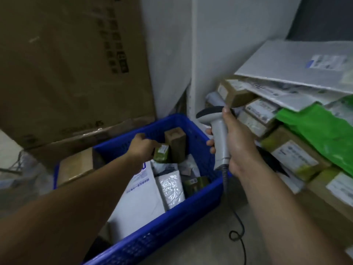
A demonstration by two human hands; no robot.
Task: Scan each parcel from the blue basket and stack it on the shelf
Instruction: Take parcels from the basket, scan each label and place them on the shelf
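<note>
The blue basket (172,222) stands on the floor at centre and holds several parcels: white mailers, a shiny silver bag, small green-brown boxes and an upright brown box (176,145). My left hand (142,147) reaches into the basket and grips a small green-taped box (162,153) with a white label. My right hand (236,142) holds the grey handheld scanner (215,131) above the basket's right rim, its head pointing left. The shelf stack of parcels (286,131) sits at the right.
A large cardboard carton (66,64) leans against the wall behind the basket. A smaller brown box (76,167) sits left of the basket. The scanner's black cable (236,226) trails over the floor. A green bag (321,134) and a big grey mailer (298,64) lie on the stack.
</note>
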